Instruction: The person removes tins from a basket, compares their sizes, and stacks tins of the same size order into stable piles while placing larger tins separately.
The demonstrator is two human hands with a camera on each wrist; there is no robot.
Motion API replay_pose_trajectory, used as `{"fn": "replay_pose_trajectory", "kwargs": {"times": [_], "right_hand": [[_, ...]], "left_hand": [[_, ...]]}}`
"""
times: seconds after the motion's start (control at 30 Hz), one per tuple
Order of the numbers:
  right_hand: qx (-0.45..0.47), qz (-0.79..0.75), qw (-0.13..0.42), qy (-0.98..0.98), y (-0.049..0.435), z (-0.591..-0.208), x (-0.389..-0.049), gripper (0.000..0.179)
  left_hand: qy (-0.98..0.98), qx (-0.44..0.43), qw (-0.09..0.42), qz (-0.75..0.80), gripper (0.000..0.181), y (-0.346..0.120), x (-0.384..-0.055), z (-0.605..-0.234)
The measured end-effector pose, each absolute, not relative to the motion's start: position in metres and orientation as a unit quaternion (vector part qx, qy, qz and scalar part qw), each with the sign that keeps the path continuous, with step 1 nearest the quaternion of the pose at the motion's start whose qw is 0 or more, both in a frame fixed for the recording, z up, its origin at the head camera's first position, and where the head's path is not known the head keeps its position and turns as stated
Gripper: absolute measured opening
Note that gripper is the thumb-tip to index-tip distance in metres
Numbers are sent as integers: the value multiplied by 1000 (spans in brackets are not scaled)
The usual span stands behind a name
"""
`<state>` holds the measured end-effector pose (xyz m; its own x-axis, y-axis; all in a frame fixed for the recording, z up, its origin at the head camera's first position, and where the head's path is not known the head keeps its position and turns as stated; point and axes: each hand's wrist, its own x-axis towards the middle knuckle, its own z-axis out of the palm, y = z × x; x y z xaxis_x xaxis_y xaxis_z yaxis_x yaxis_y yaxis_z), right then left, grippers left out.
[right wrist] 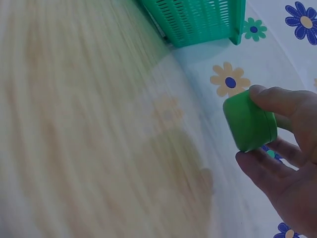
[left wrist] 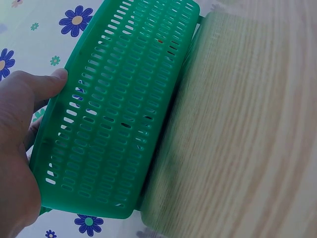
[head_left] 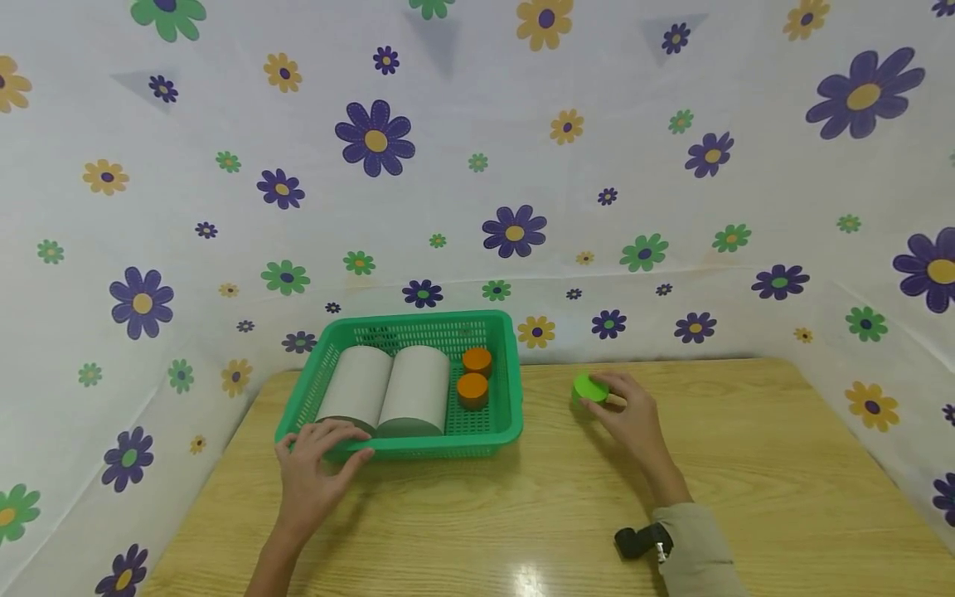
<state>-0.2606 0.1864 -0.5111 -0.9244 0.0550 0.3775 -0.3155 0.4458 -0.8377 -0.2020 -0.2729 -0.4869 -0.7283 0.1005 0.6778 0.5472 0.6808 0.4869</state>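
A green plastic basket (head_left: 455,448) with slotted walls holds two white rolls, the left roll (head_left: 356,385) beside the right roll (head_left: 414,388), and two small orange round pieces (head_left: 473,390). My left hand (head_left: 312,477) grips the basket's near rim towards its left end. In the left wrist view the thumb (left wrist: 55,82) lies on the rim's outer side. To the right of the basket, my right hand (head_left: 632,421) pinches a small lime-green round container (head_left: 589,390) between thumb and fingers. A seam shows around this container (right wrist: 246,123) in the right wrist view, where it appears raised off the table.
The wood-grain table (head_left: 462,531) reaches back to a white cloth (head_left: 462,191) printed with flowers, which also stands at both sides. A black strap with a buckle (head_left: 643,543) sits at the right sleeve's cuff.
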Motion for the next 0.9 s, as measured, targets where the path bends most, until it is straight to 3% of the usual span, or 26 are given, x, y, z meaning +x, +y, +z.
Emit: {"fn": "replay_pose_trajectory", "kwargs": {"times": [0.33, 0.9], "right_hand": [[51, 493, 112, -861, 189, -513, -259, 45], [56, 470, 106, -874, 188, -510, -258, 48]], "left_hand": [[-859, -190, 319, -354, 27, -272, -202, -486], [-858, -193, 312, -360, 25, -273, -203, -487]]}}
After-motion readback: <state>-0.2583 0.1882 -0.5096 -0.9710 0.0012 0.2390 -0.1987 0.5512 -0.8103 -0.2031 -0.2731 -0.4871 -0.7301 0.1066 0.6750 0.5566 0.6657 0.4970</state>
